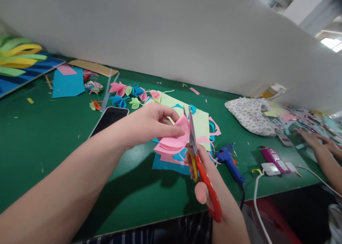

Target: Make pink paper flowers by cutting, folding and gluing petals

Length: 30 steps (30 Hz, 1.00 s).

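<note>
The left hand (155, 124) is pinching a layered stack of rounded pink paper-like sheets (172, 142) between thumb and fingers, above the green table (48, 137), the stack slanting toward lower left. The right hand (210, 165) is gripping metal scissors with red and yellow handles (200, 165), whose slightly parted blades are pointing upward at the stack's right edge; whether they are biting, one cannot tell

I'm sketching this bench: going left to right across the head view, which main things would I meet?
Looped yellow and green strips, blue sheet, smartphone, stacked pink cutouts, scissors with red and yellow handles, blue glue gun, purple power strip.
</note>
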Each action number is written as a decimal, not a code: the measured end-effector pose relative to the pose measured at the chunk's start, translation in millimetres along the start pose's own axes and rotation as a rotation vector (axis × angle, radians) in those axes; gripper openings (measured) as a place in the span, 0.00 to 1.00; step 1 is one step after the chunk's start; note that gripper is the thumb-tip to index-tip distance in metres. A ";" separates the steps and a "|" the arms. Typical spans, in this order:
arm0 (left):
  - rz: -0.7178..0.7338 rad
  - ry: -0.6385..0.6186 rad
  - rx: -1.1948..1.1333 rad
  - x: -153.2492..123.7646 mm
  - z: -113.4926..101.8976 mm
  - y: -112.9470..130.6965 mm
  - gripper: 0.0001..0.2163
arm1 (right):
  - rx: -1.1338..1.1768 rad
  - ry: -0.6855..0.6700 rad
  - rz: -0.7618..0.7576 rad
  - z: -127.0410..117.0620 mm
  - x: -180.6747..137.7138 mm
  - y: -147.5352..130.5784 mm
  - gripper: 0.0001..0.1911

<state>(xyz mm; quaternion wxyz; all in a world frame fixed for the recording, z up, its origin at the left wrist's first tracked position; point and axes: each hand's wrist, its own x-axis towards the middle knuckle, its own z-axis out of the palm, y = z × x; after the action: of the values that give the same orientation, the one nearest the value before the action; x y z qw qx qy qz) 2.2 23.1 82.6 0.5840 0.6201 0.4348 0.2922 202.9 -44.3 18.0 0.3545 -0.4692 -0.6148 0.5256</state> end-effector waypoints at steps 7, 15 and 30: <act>-0.001 -0.002 0.021 0.5 -2.0 -0.7 0.03 | 0.062 -0.013 0.043 -0.8 -1.1 4.7 0.53; -0.020 0.002 0.019 -0.4 -3.0 -0.5 0.04 | 0.000 0.026 0.025 -0.9 -1.9 5.0 0.51; -0.045 -0.035 0.008 1.0 -7.4 -2.7 0.03 | -0.061 0.031 0.072 -9.1 -1.4 14.6 0.38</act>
<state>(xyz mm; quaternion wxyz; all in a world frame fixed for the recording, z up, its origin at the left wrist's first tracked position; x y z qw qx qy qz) -4.4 27.2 80.9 0.5954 0.6176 0.4395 0.2663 214.8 -42.6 5.5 0.3305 -0.5096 -0.6076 0.5118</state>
